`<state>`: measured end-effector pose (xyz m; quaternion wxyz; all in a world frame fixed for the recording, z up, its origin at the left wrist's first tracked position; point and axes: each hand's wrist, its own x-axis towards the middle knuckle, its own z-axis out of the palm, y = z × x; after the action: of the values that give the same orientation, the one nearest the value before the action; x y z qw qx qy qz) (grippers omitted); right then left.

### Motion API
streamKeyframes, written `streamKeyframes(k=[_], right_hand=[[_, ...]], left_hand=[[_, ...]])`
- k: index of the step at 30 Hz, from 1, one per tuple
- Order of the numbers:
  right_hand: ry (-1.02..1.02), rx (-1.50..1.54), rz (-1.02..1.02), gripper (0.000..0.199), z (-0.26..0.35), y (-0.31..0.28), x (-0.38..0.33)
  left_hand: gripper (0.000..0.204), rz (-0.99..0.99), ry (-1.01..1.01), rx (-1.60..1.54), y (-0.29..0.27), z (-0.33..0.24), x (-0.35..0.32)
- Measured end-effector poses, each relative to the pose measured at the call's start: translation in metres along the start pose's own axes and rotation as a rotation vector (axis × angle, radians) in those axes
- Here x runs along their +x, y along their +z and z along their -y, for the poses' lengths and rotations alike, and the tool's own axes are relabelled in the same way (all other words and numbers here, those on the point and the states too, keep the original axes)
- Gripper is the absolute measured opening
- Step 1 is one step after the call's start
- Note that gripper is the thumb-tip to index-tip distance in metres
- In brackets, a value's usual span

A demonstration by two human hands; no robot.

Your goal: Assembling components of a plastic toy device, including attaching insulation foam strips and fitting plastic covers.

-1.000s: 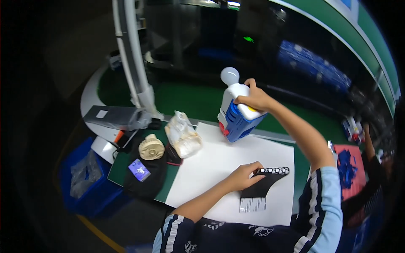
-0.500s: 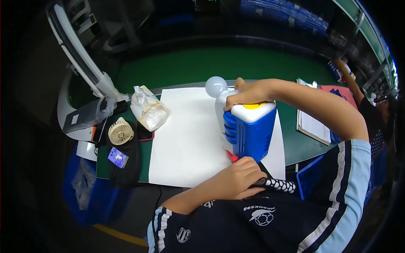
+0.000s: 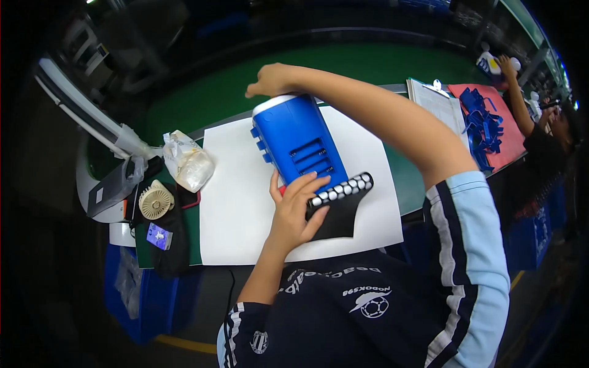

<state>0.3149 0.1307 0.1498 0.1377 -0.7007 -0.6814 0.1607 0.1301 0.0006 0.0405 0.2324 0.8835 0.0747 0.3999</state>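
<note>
A blue plastic device (image 3: 288,132) with a white far end lies tilted over the white sheet, its slotted, open battery-like compartment facing up. My right hand (image 3: 277,81) bends over the white end and grips it; its fingertips are partly hidden. At the near end, my left hand (image 3: 297,211) has its fingers against the blue body and around the edge of a black flared piece (image 3: 336,218) bordered by a strip of white spots. A small red part (image 3: 282,190) shows beside the left fingers. The round white bulb is out of sight.
The white sheet (image 3: 236,214) covers the middle of the green table. To its left are a plastic-wrapped packet (image 3: 187,162), a beige fan (image 3: 156,200) and a purple packet (image 3: 159,236). At right lie a clipboard (image 3: 432,104) and blue straps (image 3: 481,126); beyond, another person's arm (image 3: 518,107) reaches in.
The device has moved left and turned, so its slotted compartment now faces up. My right hand went left and away with it. My left hand moved up, and the black spotted piece swung into view.
</note>
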Motion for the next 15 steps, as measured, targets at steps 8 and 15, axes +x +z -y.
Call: streamKeyframes(k=[8, 15], right_hand=[[-0.03, -0.002, -0.105, 0.054, -0.009, 0.011, 0.009], [-0.459, 0.44, -0.605, 0.03, -0.011, 0.011, -0.11]], left_hand=[[0.028, -0.077, -0.068, 0.007, 0.001, 0.013, 0.01], [0.027, -0.183, -0.193, 0.016, 0.001, 0.011, -0.005]])
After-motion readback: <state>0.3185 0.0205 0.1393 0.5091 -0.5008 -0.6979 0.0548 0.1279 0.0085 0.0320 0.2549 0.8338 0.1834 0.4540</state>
